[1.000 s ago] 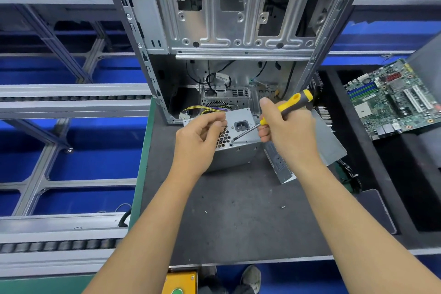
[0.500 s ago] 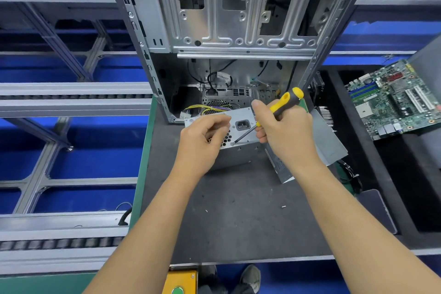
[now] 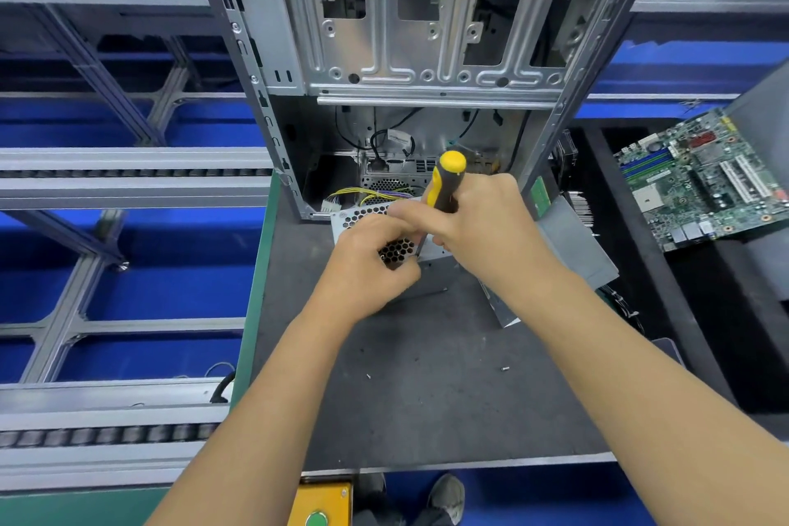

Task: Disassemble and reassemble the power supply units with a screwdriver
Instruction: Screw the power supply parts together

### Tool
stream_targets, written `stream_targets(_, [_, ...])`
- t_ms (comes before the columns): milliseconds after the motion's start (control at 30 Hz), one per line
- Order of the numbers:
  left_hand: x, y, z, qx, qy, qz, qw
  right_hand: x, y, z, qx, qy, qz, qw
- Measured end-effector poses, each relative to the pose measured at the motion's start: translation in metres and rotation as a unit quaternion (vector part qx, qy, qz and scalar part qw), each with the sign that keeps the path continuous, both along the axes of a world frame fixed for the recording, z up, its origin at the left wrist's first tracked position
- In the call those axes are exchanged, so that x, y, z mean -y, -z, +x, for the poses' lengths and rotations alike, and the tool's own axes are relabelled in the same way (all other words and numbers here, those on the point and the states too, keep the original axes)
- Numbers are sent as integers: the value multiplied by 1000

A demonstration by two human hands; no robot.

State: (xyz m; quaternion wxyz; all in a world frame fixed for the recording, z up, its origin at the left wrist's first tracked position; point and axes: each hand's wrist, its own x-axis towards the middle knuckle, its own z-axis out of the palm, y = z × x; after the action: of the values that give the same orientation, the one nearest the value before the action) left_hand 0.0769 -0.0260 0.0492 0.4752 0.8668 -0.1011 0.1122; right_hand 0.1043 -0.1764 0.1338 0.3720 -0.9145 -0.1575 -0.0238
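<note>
Power supply unit (image 3: 427,269) sits on the dark mat (image 3: 427,376), just in front of the open case (image 3: 405,56). Left hand (image 3: 371,265) curls round its grille face, steadying. Right hand (image 3: 482,222) grips the screwdriver (image 3: 446,184), nearly upright. Advice: keep the tip square, press down while turning. No legible writing.

A grey sheet-metal power supply unit (image 3: 386,241) with a honeycomb vent grille and yellow wire bundle lies near the far edge of the dark grey work mat (image 3: 427,376). A yellow-and-black-handled screwdriver (image 3: 444,186) stands nearly upright, its shaft tip on the unit's face.
</note>
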Motion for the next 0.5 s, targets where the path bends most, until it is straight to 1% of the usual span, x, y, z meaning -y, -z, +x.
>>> stream_targets(200, [2, -2, 1, -6, 3, 13, 1000, 0, 0, -2, -8, 15, -26, 1000])
stream_targets(267, [1, -2, 2, -5, 6, 17, 1000, 4, -6, -2, -20, 15, 3, 1000])
stream_targets(333, [1, -3, 2, 2, 15, 15, 1000, 12, -21, -2, -7, -32, 65, 997])
stream_targets(367, [0, -3, 2, 2, 16, 13, 1000, 17, -31, -1, 8, -73, 67, 995])
stream_targets(400, [0, -3, 2, 0, 16, 9, 1000, 21, -42, 1, 27, -116, 33, 992])
stream_targets(467, [0, -3, 2, -3, 11, -1, 1000, 26, -63, 5, 41, -186, -106, 976])
stream_targets(500, [0, -2, 2, -5, 8, -3, 1000, 25, -71, 9, 35, -202, -177, 963])
